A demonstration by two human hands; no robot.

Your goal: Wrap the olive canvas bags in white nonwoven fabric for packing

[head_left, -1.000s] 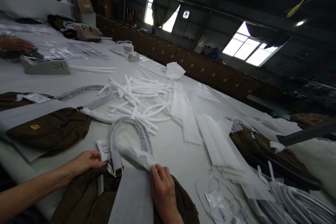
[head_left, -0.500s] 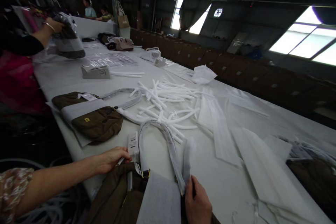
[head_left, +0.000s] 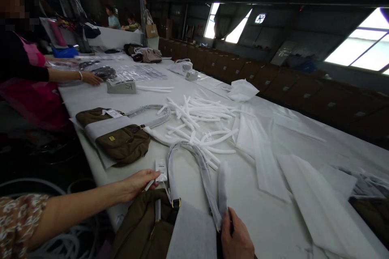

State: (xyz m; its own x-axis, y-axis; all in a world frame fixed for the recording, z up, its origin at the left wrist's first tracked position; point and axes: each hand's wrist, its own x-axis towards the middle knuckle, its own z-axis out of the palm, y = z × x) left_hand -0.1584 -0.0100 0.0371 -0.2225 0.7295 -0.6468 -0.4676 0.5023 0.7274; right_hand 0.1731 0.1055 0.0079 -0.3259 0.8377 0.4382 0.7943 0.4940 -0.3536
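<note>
A brown handbag (head_left: 140,226) with a white wrapping sheet (head_left: 192,230) around its middle lies at the table's near edge. Its wrapped handle (head_left: 199,158) arches up and away from me. My left hand (head_left: 140,182) is closed at the bag's upper left corner, fingertips pinching a white hang tag (head_left: 161,170). On the opposite side, my right hand (head_left: 237,235) grips the bag's upper right edge, its fingers partly hidden. A pale wrapped strip (head_left: 223,186) stands up from that hand, beside the handle's base.
Left of the handle lies a second wrapped brown handbag (head_left: 121,137). White foam tubes (head_left: 200,113) are heaped beyond, with white sheets (head_left: 316,194) on the right. A grey box (head_left: 121,87) stands farther back, near a co-worker's hand (head_left: 91,77).
The view has shifted slightly, so the table items sit farther right. My hands keep hold of the handbag. The co-worker's raised bag is now down and their hand rests on the table.
</note>
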